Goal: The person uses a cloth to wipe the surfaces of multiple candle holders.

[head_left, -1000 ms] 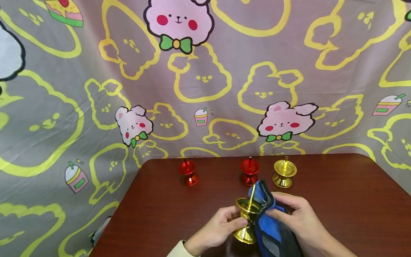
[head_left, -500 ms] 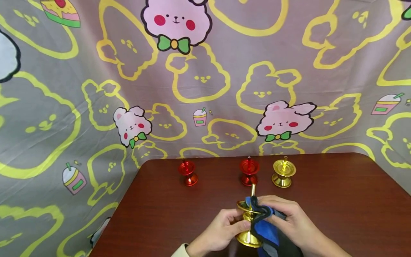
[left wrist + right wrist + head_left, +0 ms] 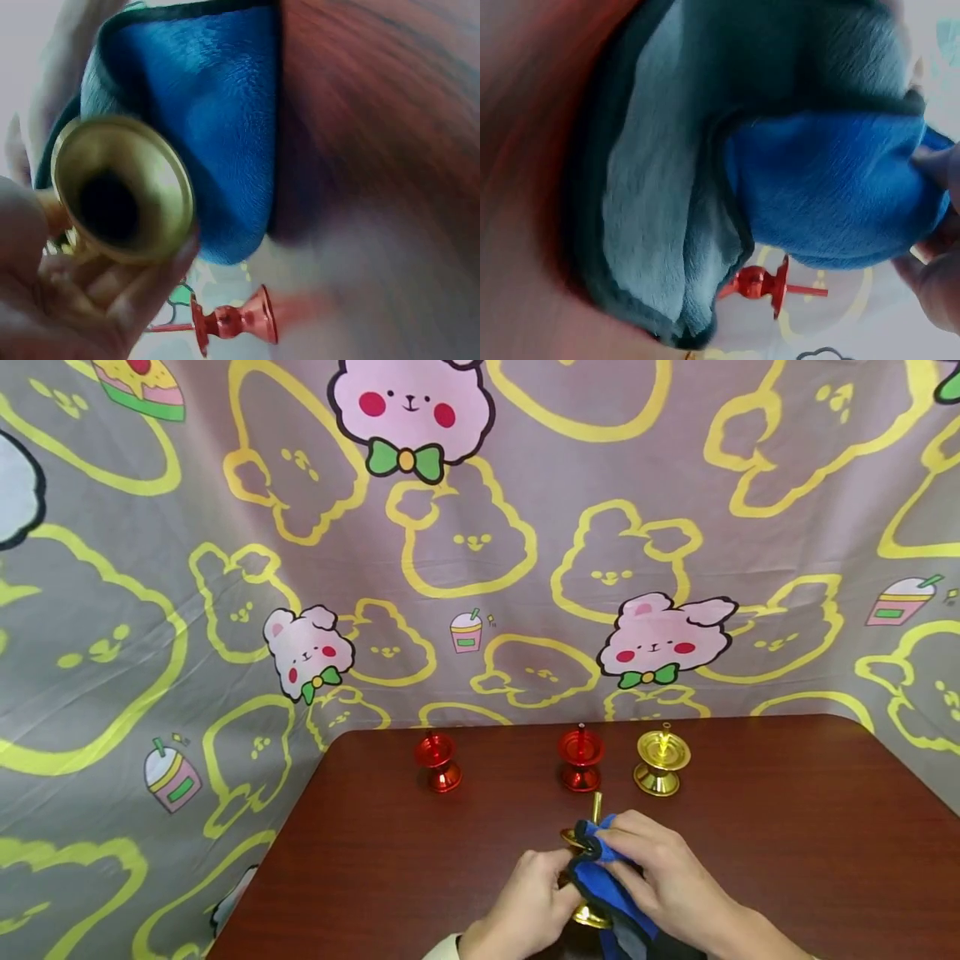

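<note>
My left hand (image 3: 525, 897) grips the stem of a shiny gold candle holder (image 3: 592, 917) over the near part of the table. From the left wrist view its hollow, flared base (image 3: 161, 180) faces the camera, with fingers curled round beside it. A blue and grey cloth (image 3: 611, 893) with dark edging is pinched by my right hand (image 3: 667, 868), bunched against the holder's dish. The cloth covers most of the dish and stem; the upright gold tube sticks out above. In the right wrist view, a blue fold (image 3: 825, 187) lies under the fingertips.
Along the far side of the brown table (image 3: 360, 868) stand a red candle holder (image 3: 438, 764) at left, another red candle holder (image 3: 581, 764) in the middle and a gold candle holder (image 3: 660, 764) right of it. A patterned curtain (image 3: 525, 552) hangs behind.
My right hand has moved left with the cloth, which now wraps over the holder's dish and stem. My left hand has shifted slightly right and turned, hiding more of the holder.
</note>
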`<control>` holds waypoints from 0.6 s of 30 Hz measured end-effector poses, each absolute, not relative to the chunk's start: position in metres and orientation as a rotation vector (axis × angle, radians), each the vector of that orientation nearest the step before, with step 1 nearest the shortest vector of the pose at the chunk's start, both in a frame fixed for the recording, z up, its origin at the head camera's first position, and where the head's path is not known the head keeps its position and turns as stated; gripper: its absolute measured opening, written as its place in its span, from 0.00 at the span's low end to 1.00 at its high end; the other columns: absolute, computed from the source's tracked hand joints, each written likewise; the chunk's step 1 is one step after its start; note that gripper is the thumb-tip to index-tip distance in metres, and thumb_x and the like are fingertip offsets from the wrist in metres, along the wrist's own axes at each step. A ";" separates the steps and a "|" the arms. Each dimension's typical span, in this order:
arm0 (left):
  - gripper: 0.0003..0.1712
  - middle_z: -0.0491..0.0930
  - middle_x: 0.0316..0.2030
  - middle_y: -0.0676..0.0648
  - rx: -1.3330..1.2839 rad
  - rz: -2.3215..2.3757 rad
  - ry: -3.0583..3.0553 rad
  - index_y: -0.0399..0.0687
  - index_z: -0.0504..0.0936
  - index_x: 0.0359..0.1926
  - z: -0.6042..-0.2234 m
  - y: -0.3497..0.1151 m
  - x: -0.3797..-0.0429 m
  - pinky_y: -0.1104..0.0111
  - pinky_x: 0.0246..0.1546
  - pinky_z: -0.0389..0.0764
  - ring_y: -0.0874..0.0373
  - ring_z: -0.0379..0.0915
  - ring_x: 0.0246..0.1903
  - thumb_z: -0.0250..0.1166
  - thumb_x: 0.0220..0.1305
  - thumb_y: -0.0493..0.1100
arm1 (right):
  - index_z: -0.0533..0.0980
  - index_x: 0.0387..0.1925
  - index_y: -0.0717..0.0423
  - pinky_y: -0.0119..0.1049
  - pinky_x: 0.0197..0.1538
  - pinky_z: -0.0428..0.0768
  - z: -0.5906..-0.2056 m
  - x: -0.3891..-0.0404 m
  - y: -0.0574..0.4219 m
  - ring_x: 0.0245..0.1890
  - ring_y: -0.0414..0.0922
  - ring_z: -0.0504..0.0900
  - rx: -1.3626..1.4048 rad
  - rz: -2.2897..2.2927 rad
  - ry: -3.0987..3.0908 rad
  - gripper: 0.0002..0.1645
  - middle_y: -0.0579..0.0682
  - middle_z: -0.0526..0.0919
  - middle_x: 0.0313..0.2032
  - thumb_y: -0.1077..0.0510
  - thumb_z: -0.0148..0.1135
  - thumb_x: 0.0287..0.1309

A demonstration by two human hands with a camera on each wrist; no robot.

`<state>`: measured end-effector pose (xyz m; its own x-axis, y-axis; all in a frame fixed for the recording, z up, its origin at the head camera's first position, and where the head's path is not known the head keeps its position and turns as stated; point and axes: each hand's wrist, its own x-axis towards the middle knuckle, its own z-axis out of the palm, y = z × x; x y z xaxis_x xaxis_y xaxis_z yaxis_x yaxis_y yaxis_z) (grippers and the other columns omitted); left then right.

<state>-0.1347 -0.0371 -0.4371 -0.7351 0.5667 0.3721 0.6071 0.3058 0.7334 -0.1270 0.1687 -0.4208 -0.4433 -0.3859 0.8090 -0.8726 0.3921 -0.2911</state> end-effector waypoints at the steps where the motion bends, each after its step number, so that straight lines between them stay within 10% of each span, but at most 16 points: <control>1: 0.03 0.78 0.22 0.62 -1.085 -1.300 -2.525 0.47 0.84 0.34 -0.437 -0.036 -0.134 0.83 0.22 0.69 0.80 0.64 0.23 0.67 0.60 0.35 | 0.83 0.43 0.50 0.24 0.42 0.75 -0.421 -0.127 0.167 0.38 0.35 0.75 1.043 0.922 -2.018 0.16 0.39 0.80 0.40 0.49 0.52 0.75; 12: 0.09 0.81 0.22 0.62 -0.893 -1.098 -2.356 0.57 0.83 0.31 -0.433 -0.032 -0.140 0.79 0.23 0.71 0.71 0.76 0.23 0.76 0.52 0.45 | 0.83 0.47 0.61 0.26 0.54 0.75 -0.423 -0.137 0.166 0.45 0.45 0.81 1.068 1.131 -1.853 0.15 0.51 0.85 0.42 0.55 0.58 0.71; 18: 0.16 0.83 0.37 0.53 -1.116 -2.212 -2.284 0.33 0.82 0.48 -0.431 -0.045 -0.143 0.73 0.43 0.78 0.68 0.77 0.38 0.62 0.73 0.44 | 0.81 0.49 0.71 0.31 0.58 0.76 -0.420 -0.134 0.176 0.53 0.48 0.82 1.130 1.425 -1.767 0.15 0.62 0.84 0.48 0.74 0.64 0.60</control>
<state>-0.1432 -0.0454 -0.4312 -0.7577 0.5913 0.2761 0.2949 -0.0671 0.9532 -0.1341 0.1761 -0.4200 -0.4603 -0.2454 0.8532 -0.8858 0.0628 -0.4598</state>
